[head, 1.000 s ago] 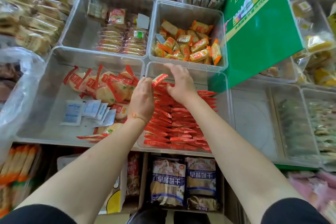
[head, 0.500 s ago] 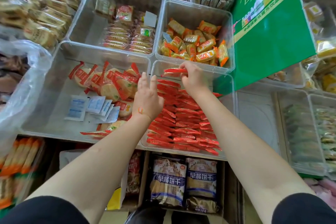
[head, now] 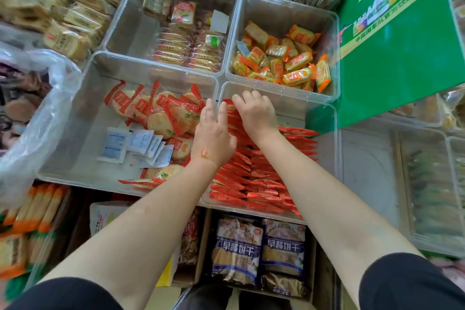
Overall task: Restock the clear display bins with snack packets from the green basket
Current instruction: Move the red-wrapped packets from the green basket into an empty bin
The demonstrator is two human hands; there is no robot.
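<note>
A clear bin (head: 324, 118) in front of me holds rows of red snack packets (head: 264, 176) standing on edge. My right hand (head: 258, 112) lies palm down on the far end of the rows, fingers spread over the last red packet, whose tip shows beside the fingertips. My left hand (head: 214, 133) rests just to its left on the same packets, fingers apart and holding nothing. A thin orange thread circles the left wrist. A green printed box (head: 402, 40) leans over the bins at the upper right.
Left of this bin, another clear bin (head: 75, 118) holds round crackers in red wrappers and small white sachets. Behind are bins of orange-yellow packets (head: 284, 63) and biscuit packs (head: 186, 48). A clear plastic bag (head: 32, 118) bulges at left. Boxed biscuit bags (head: 259, 249) sit below the shelf.
My right hand carried a red packet to the far end of the rows and laid it down there. My left hand opened and moved flat onto the packets.
</note>
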